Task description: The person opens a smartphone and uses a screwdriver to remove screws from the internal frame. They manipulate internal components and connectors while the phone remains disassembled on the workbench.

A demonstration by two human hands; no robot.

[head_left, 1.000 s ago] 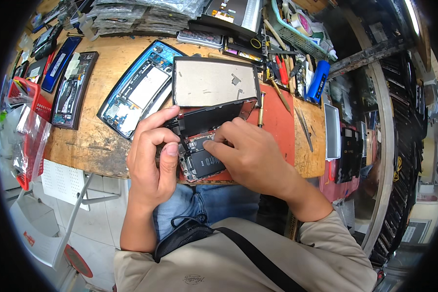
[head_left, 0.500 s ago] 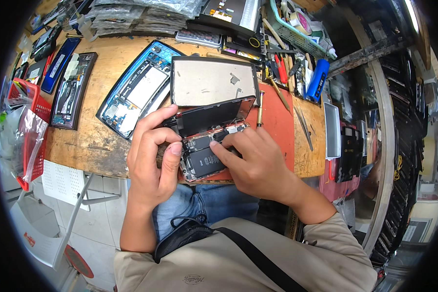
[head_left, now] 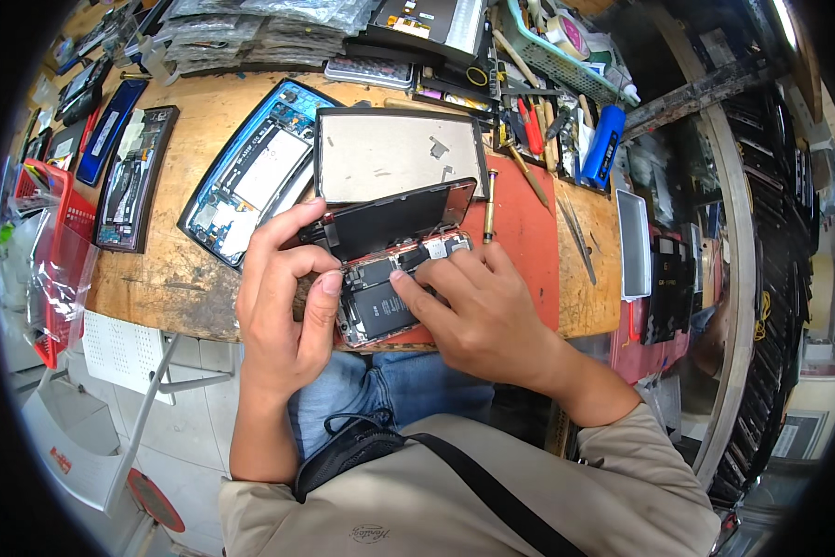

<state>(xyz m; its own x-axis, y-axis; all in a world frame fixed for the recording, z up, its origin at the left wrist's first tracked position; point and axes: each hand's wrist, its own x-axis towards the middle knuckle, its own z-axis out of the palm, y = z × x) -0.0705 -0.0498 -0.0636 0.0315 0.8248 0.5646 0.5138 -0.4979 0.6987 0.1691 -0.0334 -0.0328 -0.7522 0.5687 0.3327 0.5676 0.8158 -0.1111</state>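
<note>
An opened smartphone (head_left: pixel 377 311) is held at the table's front edge. Its screen panel (head_left: pixel 401 221) is lifted up along the far side, and the body shows a black battery and small inner parts. My left hand (head_left: pixel 287 302) is closed around the phone's left end, thumb on the near side and fingers by the raised panel. Curled over the right part of the body, my right hand (head_left: pixel 478 306) has its thumb pressed on the parts beside the battery. Its other fingertips are at the phone's right end, partly hidden.
Behind the phone lies a grey-backed panel (head_left: pixel 390 148), with an opened blue-framed device (head_left: pixel 255 176) to its left. A red mat (head_left: pixel 520 260) carries a screwdriver (head_left: pixel 490 206); tweezers (head_left: pixel 577 239) lie right of it. A red basket (head_left: pixel 65 241) stands left.
The phone and both hands have shifted very slightly left in view, along with the table things. The grip and the right thumb's place on the phone look the same.
</note>
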